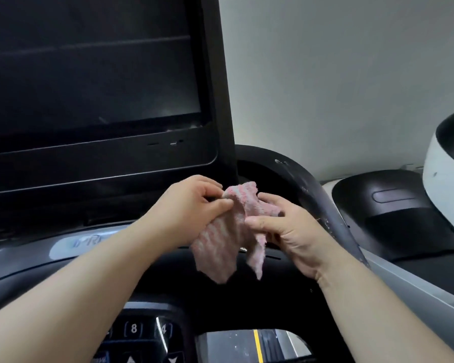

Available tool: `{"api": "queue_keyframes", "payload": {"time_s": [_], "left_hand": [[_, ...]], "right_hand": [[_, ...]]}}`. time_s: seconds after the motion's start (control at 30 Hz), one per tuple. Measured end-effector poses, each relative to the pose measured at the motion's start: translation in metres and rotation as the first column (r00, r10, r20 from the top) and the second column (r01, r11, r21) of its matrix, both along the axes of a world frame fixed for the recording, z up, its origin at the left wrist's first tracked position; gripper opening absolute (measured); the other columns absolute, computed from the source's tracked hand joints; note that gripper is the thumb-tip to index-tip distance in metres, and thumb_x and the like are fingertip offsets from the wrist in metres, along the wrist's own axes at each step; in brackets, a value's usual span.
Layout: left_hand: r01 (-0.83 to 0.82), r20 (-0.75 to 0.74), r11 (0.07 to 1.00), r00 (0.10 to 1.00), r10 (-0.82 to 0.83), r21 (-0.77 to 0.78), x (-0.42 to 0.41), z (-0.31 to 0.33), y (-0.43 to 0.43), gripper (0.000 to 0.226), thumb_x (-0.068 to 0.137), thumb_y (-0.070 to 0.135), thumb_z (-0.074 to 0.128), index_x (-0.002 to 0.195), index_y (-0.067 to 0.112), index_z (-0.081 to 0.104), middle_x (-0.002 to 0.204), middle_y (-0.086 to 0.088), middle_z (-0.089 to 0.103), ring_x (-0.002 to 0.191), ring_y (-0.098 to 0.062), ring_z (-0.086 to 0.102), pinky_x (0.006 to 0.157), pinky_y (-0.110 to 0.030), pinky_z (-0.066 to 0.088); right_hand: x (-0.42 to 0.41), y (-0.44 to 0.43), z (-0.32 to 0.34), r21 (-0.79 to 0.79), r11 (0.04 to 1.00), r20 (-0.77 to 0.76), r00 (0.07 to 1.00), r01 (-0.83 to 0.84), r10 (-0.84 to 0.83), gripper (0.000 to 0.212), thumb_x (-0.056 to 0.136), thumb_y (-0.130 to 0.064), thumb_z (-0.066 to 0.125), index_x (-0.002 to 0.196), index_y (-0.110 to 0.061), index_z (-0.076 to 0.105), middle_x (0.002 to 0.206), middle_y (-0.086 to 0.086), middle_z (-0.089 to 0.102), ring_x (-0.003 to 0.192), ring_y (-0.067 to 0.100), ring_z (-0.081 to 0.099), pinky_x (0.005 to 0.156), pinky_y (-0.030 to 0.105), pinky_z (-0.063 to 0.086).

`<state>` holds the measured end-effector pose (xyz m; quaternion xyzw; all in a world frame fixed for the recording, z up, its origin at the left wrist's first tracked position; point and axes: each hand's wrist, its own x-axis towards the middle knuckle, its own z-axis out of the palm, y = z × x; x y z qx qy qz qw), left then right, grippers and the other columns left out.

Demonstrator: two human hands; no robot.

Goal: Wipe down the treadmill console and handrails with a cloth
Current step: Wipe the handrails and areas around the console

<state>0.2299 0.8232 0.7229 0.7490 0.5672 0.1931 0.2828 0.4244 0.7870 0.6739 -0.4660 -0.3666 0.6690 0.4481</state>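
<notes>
Dark treadmill console (95,163), blank screen. Above its lower edge, both hands hold a pink striped terry cloth (228,231): left hand (186,205) pinches the top, right hand (286,229) grips the side, fingers curled.

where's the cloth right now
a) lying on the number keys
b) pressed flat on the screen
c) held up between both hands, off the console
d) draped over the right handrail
c: the left hand and right hand both pinch the pink cloth, which hangs in the air in front of the console, below the dark screen.
</notes>
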Motion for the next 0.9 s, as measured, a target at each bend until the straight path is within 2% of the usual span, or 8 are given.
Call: {"api": "queue_keyframes", "payload": {"time_s": [0.1,0.27,0.4,0.5,0.6,0.7,0.77,0.9], "left_hand": [[0.136,-0.232,0.977,0.968,-0.096,0.164,-0.001,-0.001,0.002,0.015,0.087,0.046,0.056,0.084,0.036,0.067,0.099,0.027,0.055,0.078,0.008,0.053,0.070,-0.016,0.040],[0.230,-0.126,0.973,0.966,-0.224,0.032,0.010,-0.011,-0.009,0.021,0.084,0.056,0.047,0.081,0.036,0.052,0.073,0.019,0.062,0.064,0.000,0.056,0.057,-0.018,0.042],[0.198,-0.119,0.980,0.974,-0.193,0.028,0.008,-0.014,0.003,0.031,0.077,0.067,0.047,0.080,0.038,0.059,0.070,0.021,0.063,0.057,0.003,0.055,0.051,-0.014,0.040],[0.237,-0.395,0.970,0.897,-0.201,0.045,-0.006,-0.025,0.018,0.022,0.084,0.056,0.053,0.080,0.036,0.059,0.079,0.017,0.061,0.071,0.000,0.057,0.064,-0.022,0.047],[0.302,-0.631,0.951,0.726,-0.272,-0.063,-0.020,-0.038,0.024,0.017,0.089,0.047,0.053,0.100,0.036,0.059,0.111,0.018,0.052,0.094,-0.009,0.053,0.080,-0.034,0.051],[0.330,-0.673,0.941,0.679,-0.293,-0.076,-0.026,-0.045,0.027,0.028,0.090,0.043,0.051,0.116,0.035,0.058,0.126,0.018,0.046,0.109,-0.009,0.051,0.085,-0.035,0.052],[0.355,-0.670,0.933,0.677,-0.303,-0.063,-0.025,-0.047,0.027,0.032,0.090,0.041,0.049,0.119,0.035,0.058,0.126,0.018,0.047,0.110,-0.010,0.052,0.086,-0.035,0.051],[0.384,-0.670,0.920,0.663,-0.334,-0.078,-0.028,-0.047,0.027,0.037,0.090,0.042,0.048,0.126,0.034,0.054,0.128,0.017,0.047,0.111,-0.011,0.052,0.086,-0.032,0.051]], "right_hand": [[-0.005,-0.005,-0.008,0.077,0.996,0.084,0.995,0.038,-0.045,0.018,0.081,0.001,0.067,0.099,0.002,0.066,0.086,0.006,0.072,0.079,0.018,0.066,0.068,0.019,0.053],[-0.007,-0.016,-0.016,0.081,0.981,-0.055,0.982,-0.177,0.182,0.038,0.078,-0.010,0.074,0.114,-0.019,0.066,0.108,0.013,0.071,0.101,0.026,0.069,0.081,0.036,0.056],[-0.007,-0.019,-0.019,0.012,0.997,0.199,0.977,-0.080,0.076,0.004,0.081,-0.013,0.072,0.083,-0.015,0.075,0.082,0.006,0.075,0.080,0.017,0.072,0.066,0.023,0.053],[0.011,-0.013,-0.025,0.057,0.965,0.391,0.883,0.257,-0.258,0.008,0.085,-0.023,0.067,0.086,-0.017,0.072,0.080,-0.003,0.075,0.081,0.013,0.070,0.072,0.029,0.053],[0.014,-0.016,-0.035,0.152,0.961,0.648,0.711,0.230,-0.272,0.015,0.088,-0.034,0.057,0.077,-0.030,0.065,0.071,-0.014,0.068,0.072,0.000,0.063,0.064,0.021,0.045],[-0.017,-0.024,-0.051,0.118,0.993,0.791,0.603,0.007,-0.098,0.023,0.093,-0.044,0.045,0.103,-0.035,0.064,0.107,-0.013,0.067,0.105,0.009,0.060,0.089,0.028,0.048],[-0.040,-0.026,-0.066,0.146,0.978,0.854,0.518,-0.149,-0.049,0.044,0.096,-0.036,0.042,0.139,-0.031,0.044,0.150,-0.005,0.038,0.139,0.016,0.029,0.116,0.029,0.020],[-0.044,-0.001,-0.066,0.056,0.996,0.829,0.559,-0.076,-0.004,0.068,0.091,-0.021,0.041,0.152,-0.031,0.013,0.156,-0.001,0.028,0.137,0.023,0.031,0.108,0.029,0.027]]}}
